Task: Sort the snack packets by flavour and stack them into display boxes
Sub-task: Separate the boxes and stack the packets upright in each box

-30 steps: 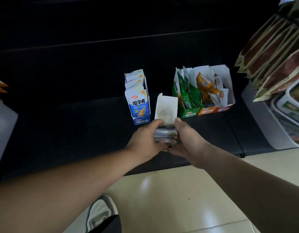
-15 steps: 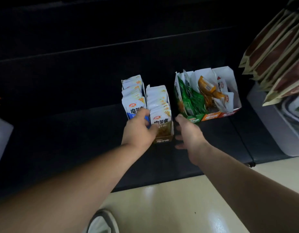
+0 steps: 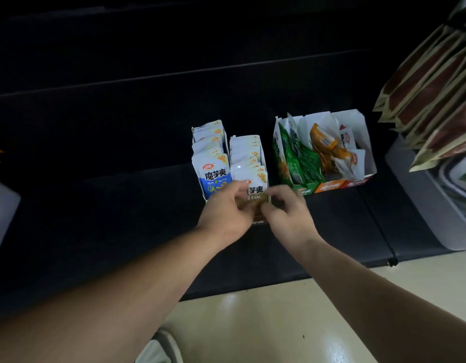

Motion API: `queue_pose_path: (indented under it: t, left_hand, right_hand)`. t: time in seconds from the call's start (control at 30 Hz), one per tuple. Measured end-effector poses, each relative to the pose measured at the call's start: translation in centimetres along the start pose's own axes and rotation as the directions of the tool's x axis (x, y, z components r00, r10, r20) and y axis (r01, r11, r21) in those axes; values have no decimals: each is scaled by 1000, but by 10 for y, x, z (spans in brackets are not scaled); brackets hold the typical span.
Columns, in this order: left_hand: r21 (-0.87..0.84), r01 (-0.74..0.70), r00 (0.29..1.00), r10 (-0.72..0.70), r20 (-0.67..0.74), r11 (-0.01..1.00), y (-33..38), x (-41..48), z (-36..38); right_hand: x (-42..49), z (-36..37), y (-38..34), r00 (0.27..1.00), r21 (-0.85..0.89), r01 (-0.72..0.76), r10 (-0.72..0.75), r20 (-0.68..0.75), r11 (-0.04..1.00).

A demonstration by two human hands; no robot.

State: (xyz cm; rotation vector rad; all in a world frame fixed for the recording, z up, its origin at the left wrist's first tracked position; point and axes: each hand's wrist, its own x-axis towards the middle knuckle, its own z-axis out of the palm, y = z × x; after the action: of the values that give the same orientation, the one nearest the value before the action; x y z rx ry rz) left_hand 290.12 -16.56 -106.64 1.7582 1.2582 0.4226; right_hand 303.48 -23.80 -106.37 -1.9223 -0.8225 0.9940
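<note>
Both left hand [image 3: 226,214] and right hand [image 3: 290,221] fingers [image 3: 280,192] curled, pinching brown packet [image 3: 254,199].

Wearer, head view. Arms: the left forearm [image 3: 108,297] and right forearm [image 3: 383,299] are bare along their whole visible length, with bare wrists. The left hand [image 3: 224,213] and right hand [image 3: 289,221] are bare as well. Footwear: a pale, round-toed shoe [image 3: 154,348] shows at the bottom edge, with a darker grey band curving over its top. It is cut off by the frame and blurred, so fastening and material cannot be told.
</note>
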Motion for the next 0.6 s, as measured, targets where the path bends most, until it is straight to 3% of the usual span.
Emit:
queue_pose_path:
  t: [0.07, 0.17, 0.3, 0.37, 0.5, 0.6]
  left_hand:
    - [54, -11, 1000, 11, 8, 998, 3, 0, -1]
    - [88, -58, 994, 65, -83, 994, -1, -2, -4]
    - [45, 25, 998, -28, 51, 999, -3, -2, -5]
    - [90, -24, 997, 17, 78, 996, -6, -4, -4]
    - [240, -181, 979, 199, -50, 954, -11, -6, -7]
    - [195, -155, 981, 175, -89, 969, -13, -4, -9]
  right_hand:
    - [1, 2, 0, 997, 24, -14, 12, 78, 1000]
    - [2, 5, 0, 993, 148, -101, 91, 71, 984]
    - [-1, 5, -2, 967, 229, -254, 241, 86, 940]
    - [2, 8, -1, 955, 299, -296, 271, 124, 907]
    - [15, 14, 3, 947, 431, -322, 283, 154, 843]
    - [24, 15, 10, 954, 489, -297, 234, 187, 820]
